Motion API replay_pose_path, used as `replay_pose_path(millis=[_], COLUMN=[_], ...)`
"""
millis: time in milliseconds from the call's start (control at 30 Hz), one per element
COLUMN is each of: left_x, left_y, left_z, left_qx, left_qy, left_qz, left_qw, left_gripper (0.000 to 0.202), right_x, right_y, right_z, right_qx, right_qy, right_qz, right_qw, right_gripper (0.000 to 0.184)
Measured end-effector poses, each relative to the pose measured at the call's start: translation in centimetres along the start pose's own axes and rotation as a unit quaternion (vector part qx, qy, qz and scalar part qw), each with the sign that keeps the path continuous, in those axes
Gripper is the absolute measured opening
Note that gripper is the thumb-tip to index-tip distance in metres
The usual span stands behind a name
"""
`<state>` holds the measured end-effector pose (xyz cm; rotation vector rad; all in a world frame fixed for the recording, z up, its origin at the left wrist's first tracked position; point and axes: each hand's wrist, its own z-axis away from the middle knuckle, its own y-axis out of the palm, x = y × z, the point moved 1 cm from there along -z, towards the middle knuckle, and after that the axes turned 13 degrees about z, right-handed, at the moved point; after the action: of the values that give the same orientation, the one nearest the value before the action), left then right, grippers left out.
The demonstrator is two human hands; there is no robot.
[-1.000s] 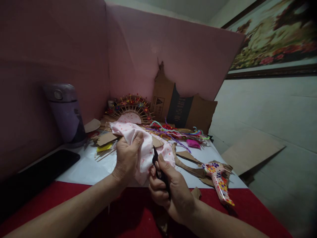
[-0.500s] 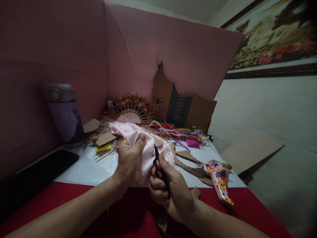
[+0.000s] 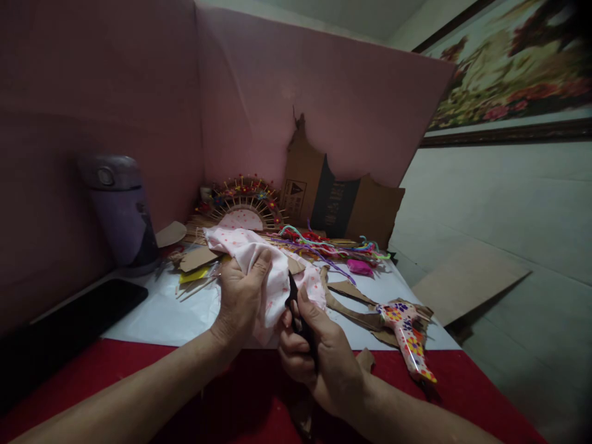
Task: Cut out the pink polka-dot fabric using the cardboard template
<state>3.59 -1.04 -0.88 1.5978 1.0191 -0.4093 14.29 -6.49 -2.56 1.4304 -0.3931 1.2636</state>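
My left hand (image 3: pixel 240 296) is closed on a bunched piece of pink cloth with red dots (image 3: pixel 272 271), thumb pressed on top of it. My right hand (image 3: pixel 314 351) is wrapped round black scissors (image 3: pixel 296 308), and the blade tips sit in the cloth between the two hands. Both hands hover over the front edge of a white sheet (image 3: pixel 161 314) on the red table cover (image 3: pixel 250 394).
A purple flask (image 3: pixel 121 209) and a black phone (image 3: pixel 69 327) sit at the left. Behind the cloth lie a stick fan decoration (image 3: pixel 243 200), coloured yarn (image 3: pixel 333 246), cardboard scraps (image 3: pixel 351 296) and a flowered glue gun (image 3: pixel 409 339). Torn cardboard (image 3: pixel 337 203) leans on the pink wall.
The scissors have moved slightly up and forward into the cloth. My left hand has barely shifted its hold on the cloth.
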Motion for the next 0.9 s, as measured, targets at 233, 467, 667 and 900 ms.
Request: replay_pose_path(millis=[233, 467, 667, 900], left_x=[-0.15, -0.18, -0.11, -0.19], left_y=[0.11, 0.12, 0.06, 0.05], left_z=[0.11, 0.11, 0.07, 0.14], left_qx=[-0.001, -0.012, -0.002, -0.001], left_qy=[0.004, -0.009, -0.02, -0.016], left_qz=[-0.006, -0.004, 0.005, -0.003], left_qw=[1.0, 1.0, 1.0, 1.0], left_gripper=[0.027, 0.028, 0.027, 0.029], right_x=[-0.03, -0.04, -0.05, -0.08], right_y=[-0.02, -0.08, 0.02, 0.12], right_z=[0.05, 0.06, 0.16, 0.18], right_qx=[0.0, 0.006, 0.003, -0.044], right_qy=[-0.005, -0.015, -0.025, -0.009], right_qz=[0.002, 0.006, 0.017, 0.003], right_qw=[1.0, 1.0, 1.0, 0.999], right_gripper=[0.046, 0.044, 0.046, 0.048])
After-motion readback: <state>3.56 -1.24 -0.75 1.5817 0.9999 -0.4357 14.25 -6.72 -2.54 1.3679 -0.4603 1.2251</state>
